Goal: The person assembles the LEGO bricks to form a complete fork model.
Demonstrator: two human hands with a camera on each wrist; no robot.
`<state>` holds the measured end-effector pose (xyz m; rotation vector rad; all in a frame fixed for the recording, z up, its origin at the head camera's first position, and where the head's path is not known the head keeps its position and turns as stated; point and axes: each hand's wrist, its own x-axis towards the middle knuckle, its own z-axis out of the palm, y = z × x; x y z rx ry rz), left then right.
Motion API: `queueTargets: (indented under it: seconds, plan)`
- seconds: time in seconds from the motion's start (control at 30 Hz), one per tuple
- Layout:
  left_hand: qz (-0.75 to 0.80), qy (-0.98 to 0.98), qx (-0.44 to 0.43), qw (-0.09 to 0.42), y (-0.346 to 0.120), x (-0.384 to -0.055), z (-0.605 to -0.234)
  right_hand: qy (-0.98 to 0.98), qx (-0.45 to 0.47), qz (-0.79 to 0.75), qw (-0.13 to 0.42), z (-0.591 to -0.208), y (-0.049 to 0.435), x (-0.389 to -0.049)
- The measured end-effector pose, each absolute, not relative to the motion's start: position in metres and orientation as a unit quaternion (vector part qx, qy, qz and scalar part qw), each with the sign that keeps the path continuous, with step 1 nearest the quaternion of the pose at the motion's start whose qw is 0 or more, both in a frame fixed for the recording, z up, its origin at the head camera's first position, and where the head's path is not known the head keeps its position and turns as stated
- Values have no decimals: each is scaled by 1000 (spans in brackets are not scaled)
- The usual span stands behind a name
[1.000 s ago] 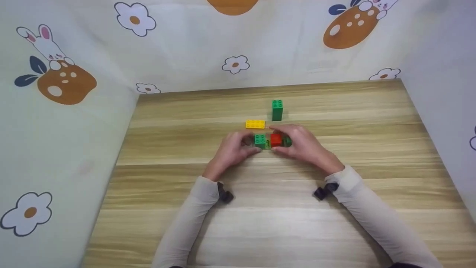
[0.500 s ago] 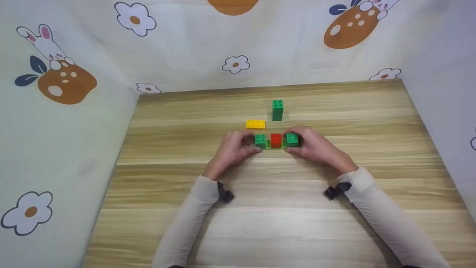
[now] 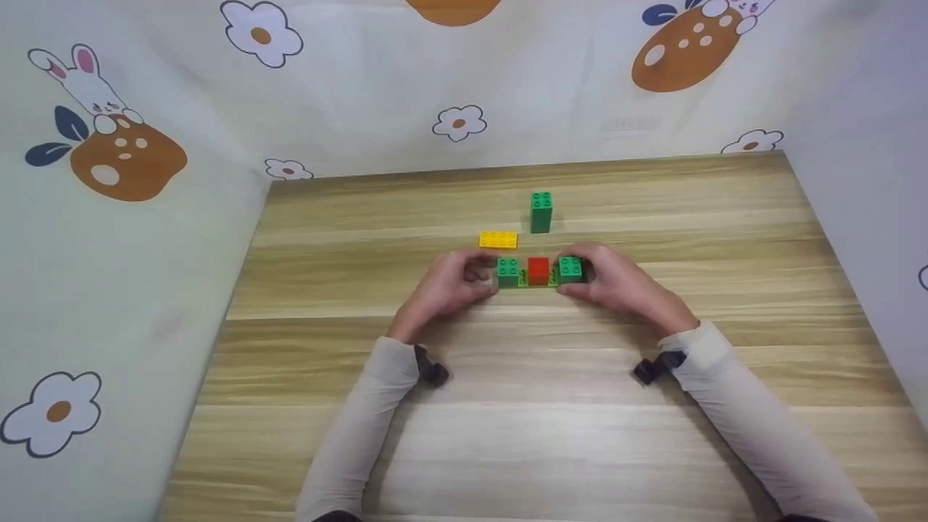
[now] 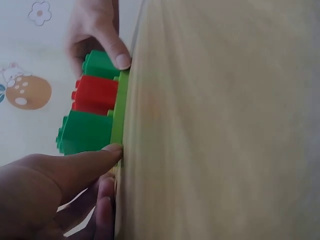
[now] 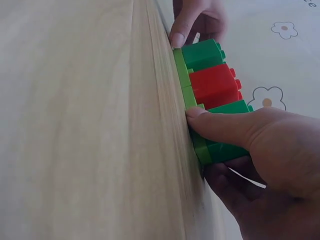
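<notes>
A row of toy building bricks lies on the table before me: a left green brick (image 3: 507,271), a red brick (image 3: 538,271) and a right green brick (image 3: 570,269), all on a light green base (image 5: 189,95) with a seam in its side. My left hand (image 3: 453,286) holds the left end of the row at its corners; the thumb touches the base in the left wrist view. Around the right end my right hand (image 3: 616,284) grips the right green brick and base, thumb in front, fingers behind and partly hidden.
Behind the row a flat yellow brick (image 3: 498,240) lies on the wooden table (image 3: 507,435). A tall green brick stack (image 3: 541,213) stands upright farther back. Patterned cloth (image 3: 362,94) rises at the table's back and sides.
My right hand has shifted right, from around the red brick to the right green brick. My left hand has drawn slightly left, its thumb nearer the row's end corner.
</notes>
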<state>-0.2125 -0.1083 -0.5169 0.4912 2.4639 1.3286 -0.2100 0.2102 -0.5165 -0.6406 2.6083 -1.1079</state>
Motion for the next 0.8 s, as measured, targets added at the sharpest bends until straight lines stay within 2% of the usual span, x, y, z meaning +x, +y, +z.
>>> queueTargets:
  seconds: [0.13, 0.43, 0.8]
  plan:
    - [498, 842, 145, 150, -113, -219, -515, 891, -217, -383, 116, -519, 213, -208]
    - [467, 875, 117, 38, -104, -233, -517, 884, -219, -395, 117, -519, 221, -206]
    - [392, 911, 126, 28, -92, -242, -515, 884, -217, -396, 118, -518, 223, -207]
